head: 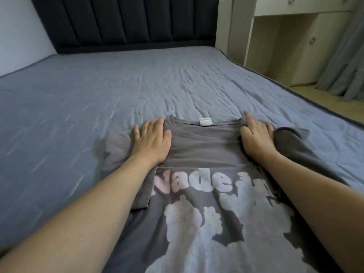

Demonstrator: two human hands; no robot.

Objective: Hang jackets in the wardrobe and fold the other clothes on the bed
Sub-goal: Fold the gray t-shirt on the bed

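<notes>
My left hand [152,140] lies flat, fingers straight, pressing one shoulder of the grey T-shirt [199,154]; my right hand [255,133] presses the other shoulder, forefinger stretched to the collar's edge, so neither grip holds anything. The shirt lies print-up on the bed [118,91], collar away from me, its long axis running back toward my body between both forearms. Each sleeve lies outside its hand, equally near.
</notes>
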